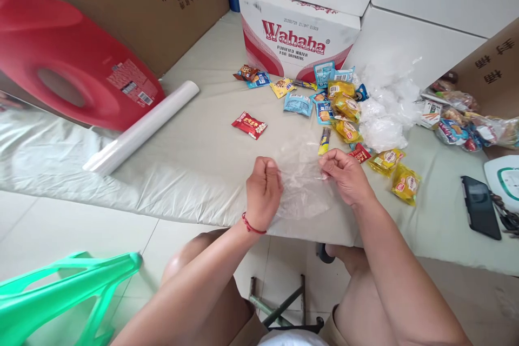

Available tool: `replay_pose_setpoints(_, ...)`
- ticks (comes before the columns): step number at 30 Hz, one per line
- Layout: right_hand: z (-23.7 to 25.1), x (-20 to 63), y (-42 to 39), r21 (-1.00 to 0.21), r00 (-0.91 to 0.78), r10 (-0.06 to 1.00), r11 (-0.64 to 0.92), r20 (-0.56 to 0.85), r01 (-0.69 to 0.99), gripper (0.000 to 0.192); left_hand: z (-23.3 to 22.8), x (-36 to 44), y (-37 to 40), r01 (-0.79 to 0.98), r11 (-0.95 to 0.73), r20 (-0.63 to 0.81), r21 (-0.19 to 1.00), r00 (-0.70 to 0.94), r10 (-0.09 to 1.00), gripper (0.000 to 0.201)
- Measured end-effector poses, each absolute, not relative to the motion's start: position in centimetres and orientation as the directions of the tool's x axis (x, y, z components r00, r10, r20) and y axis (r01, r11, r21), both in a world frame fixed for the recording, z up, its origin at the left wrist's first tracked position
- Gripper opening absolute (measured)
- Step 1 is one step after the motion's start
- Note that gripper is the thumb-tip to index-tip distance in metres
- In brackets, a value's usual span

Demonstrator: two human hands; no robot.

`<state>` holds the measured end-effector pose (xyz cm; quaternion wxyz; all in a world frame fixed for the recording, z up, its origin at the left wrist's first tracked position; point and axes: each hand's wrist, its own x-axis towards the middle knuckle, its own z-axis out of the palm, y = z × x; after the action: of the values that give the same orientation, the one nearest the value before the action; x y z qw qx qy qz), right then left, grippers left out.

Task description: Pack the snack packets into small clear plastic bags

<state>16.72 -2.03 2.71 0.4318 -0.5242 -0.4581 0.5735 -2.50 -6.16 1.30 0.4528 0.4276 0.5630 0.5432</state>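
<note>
A clear plastic bag (304, 189) is stretched between my hands over the front edge of the covered table. My left hand (263, 186), with a red cord bracelet at the wrist, is closed on the bag's left side. On the other side, the fingers of my right hand (343, 173) pinch its right edge. Through the thin film I see no contents. Just beyond lies a red snack packet (250, 125). Blue packets (298, 104) and yellow packets (345, 106) are heaped behind and to the right, beside a pile of crumpled clear bags (385, 113).
A white plastic roll (141, 127) leans by a big red jug (73, 59) at left. Behind stands a Wahaha carton (300, 38). At right are a phone (480, 206), a white device (505, 175) and bagged snacks (458, 119). A green stool (73, 286) stands on the floor.
</note>
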Motion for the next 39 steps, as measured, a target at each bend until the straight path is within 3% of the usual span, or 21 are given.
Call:
replay_pose_setpoints(6,2.1,18.7,-2.0,-0.948,0.144,0.937,-0.318,-0.319,-0.033,0.04,0.5,-5.3,-4.2,-0.094,0.172,-0.195,0.981,-0.389,0.9,0.021)
replay_pose_setpoints(10,1.4,20.2,-1.9,-0.948,0.173,0.932,-0.319,-0.317,-0.015,0.04,-0.6,-6.9,-3.5,0.024,0.263,-0.23,0.965,-0.411,0.882,0.014)
replay_pose_setpoints(12,1.4,20.6,-2.0,-0.946,0.171,0.932,-0.325,-0.321,-0.006,0.041,-0.9,-7.3,-3.2,0.234,0.233,-0.104,0.944,-0.458,0.883,0.004)
replay_pose_setpoints(15,1.7,20.7,-2.3,-0.939,0.143,0.931,-0.342,-0.336,0.023,0.042,-0.6,-7.1,-3.0,0.6,0.063,0.264,0.797,-0.441,0.858,0.035)
replay_pose_setpoints(18,2.2,20.5,-2.8,-0.935,0.091,0.935,-0.35,-0.344,0.06,0.042,0.3,-6.0,-3.2,0.805,-0.18,0.558,0.565,-0.212,0.802,0.056)
replay_pose_setpoints(21,2.4,20.5,-3.4,-0.931,0.042,0.934,-0.357,-0.354,0.078,0.042,0.8,-4.7,-3.3,0.802,-0.411,0.587,0.435,0.094,0.804,0.057)
replay_pose_setpoints(24,2.3,20.9,-3.7,-0.928,0.01,0.932,-0.362,-0.363,0.082,0.043,0.6,-3.9,-3.2,0.782,-0.443,0.46,0.439,0.228,0.858,0.053)
replay_pose_setpoints(27,2.1,21.4,-3.7,-0.929,0.013,0.933,-0.36,-0.361,0.082,0.043,0.1,-3.7,-3.0,0.807,-0.388,0.354,0.444,0.24,0.904,0.055)
replay_pose_setpoints(31,2.0,22.0,-3.5,-0.942,0.018,0.949,-0.315,-0.315,0.115,0.042,-0.3,-3.5,-2.9,0.794,-0.372,0.333,0.48,0.227,0.915,0.058)
replay_pose_setpoints(33,1.9,22.0,-3.5,-0.944,-0.003,0.953,-0.298,-0.301,0.139,0.041,-0.2,-3.3,-2.7,0.791,-0.382,0.324,0.479,0.245,0.914,0.047)
replay_pose_setpoints(36,2.0,22.3,-3.4,-0.932,-0.053,0.942,-0.318,-0.332,0.174,0.043,0.0,-3.4,-2.3,0.758,-0.351,0.324,0.549,0.193,0.926,0.014)
replay_pose_setpoints(39,2.1,23.6,-3.3,-0.91,-0.117,0.924,-0.327,-0.364,0.254,0.045,0.2,-4.0,-1.9,0.655,-0.26,0.32,0.71,0.03,0.947,0.014)
